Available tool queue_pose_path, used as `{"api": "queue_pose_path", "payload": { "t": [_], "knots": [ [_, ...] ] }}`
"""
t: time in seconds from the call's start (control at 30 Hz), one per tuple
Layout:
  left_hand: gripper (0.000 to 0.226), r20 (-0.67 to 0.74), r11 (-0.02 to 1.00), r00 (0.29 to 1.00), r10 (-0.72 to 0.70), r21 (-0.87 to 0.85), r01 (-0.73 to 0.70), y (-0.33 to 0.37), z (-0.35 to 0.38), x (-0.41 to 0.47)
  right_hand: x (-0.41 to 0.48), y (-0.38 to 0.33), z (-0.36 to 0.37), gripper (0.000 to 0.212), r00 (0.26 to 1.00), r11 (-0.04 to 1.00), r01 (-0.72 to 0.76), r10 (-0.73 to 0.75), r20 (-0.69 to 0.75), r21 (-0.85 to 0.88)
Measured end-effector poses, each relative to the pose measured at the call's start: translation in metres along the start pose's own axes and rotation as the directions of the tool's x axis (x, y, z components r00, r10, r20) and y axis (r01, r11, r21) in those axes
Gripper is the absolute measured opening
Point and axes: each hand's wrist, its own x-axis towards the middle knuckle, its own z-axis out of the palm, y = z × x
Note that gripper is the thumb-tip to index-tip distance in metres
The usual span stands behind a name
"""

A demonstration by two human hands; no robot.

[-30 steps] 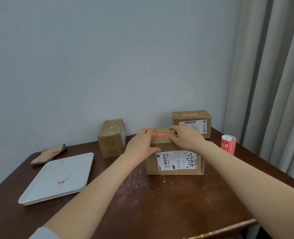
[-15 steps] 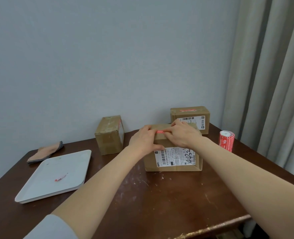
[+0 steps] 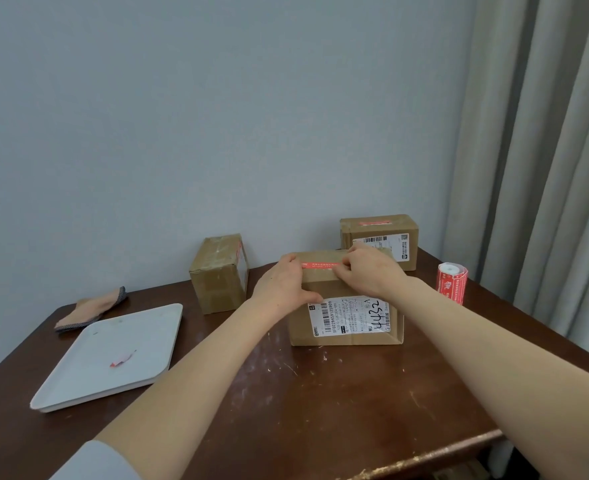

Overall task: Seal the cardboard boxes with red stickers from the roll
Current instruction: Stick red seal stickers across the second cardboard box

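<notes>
While the left hand (image 3: pixel 282 285) gripped the left top edge of the near cardboard box (image 3: pixel 346 323), the right hand (image 3: pixel 371 271) covered the right end of the red sticker (image 3: pixel 320 264) on its lid; whether it pinched or pressed, I could not tell. Uneven rubbing could have creased the sticker or pulled it off the seam.

Red sticker (image 3: pixel 320 264) lies across the near cardboard box (image 3: pixel 346 320) top.

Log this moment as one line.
step: red sticker strip going onto front brown cardboard box | left hand: grips box left end | right hand: fingertips on sticker | red sticker roll: upright, right of box
</notes>
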Motion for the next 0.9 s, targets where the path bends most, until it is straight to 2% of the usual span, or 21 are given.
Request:
{"api": "queue_pose_path", "payload": {
  "t": [0.1,0.2,0.3,0.43,0.6,0.9],
  "knots": [
    [0.087,-0.041,1.000,0.999,-0.012,-0.003,0.012,-0.002,0.005,-0.005,-0.004,0.000,-0.001,0.030,0.999,0.999,0.033,-0.033,-0.028,-0.004],
    [0.082,-0.068,0.998,0.997,0.038,0.042,-0.036,-0.004,0.006,-0.006,-0.008,-0.005,-0.002,0.041,0.995,0.995,0.099,-0.099,0.020,-0.025],
    [0.068,-0.061,0.997,0.996,0.059,0.062,-0.055,-0.002,0.007,-0.008,-0.010,-0.009,0.002,0.040,0.990,0.988,0.140,-0.137,0.034,-0.071],
    [0.062,-0.053,0.997,0.997,0.059,0.061,-0.055,0.000,0.004,-0.007,-0.008,-0.011,0.003,0.042,0.993,0.992,0.109,-0.105,0.056,-0.066],
    [0.065,-0.038,0.997,0.998,0.055,0.055,-0.053,-0.001,0.001,-0.009,-0.007,-0.013,0.001,0.043,0.993,0.994,0.103,-0.100,0.070,-0.036],
    [0.062,-0.030,0.999,0.998,0.046,0.011,-0.046,-0.004,-0.005,-0.010,-0.010,-0.008,-0.006,0.042,0.997,0.996,0.068,-0.070,0.044,0.057]
  ]
}}
